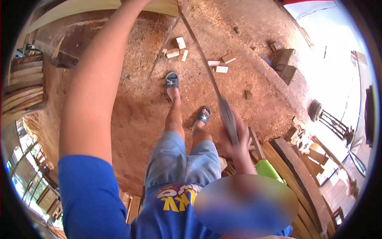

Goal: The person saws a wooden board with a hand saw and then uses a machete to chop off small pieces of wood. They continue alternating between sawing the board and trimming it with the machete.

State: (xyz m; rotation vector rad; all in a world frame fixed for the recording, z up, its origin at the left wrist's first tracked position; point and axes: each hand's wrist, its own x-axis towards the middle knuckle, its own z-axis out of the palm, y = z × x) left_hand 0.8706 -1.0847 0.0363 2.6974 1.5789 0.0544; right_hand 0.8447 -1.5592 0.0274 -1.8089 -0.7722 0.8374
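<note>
My right hand (234, 137) is closed round the lower end of a long, thin dark strip (207, 67), a little blurred. The strip slants up and left to the edge of a pale board (163, 7) at the top of the view. My left arm reaches up past the top edge, near that board, and my left hand is out of the frame. Below the strip, my sandalled feet stand on the reddish dirt floor.
Several small wood blocks (172, 53) lie on the floor ahead. Concrete blocks (287, 65) stand at the upper right. Long planks (300, 171) and a green object (267, 169) are close on my right. Stacked timber (24, 83) is at the far left.
</note>
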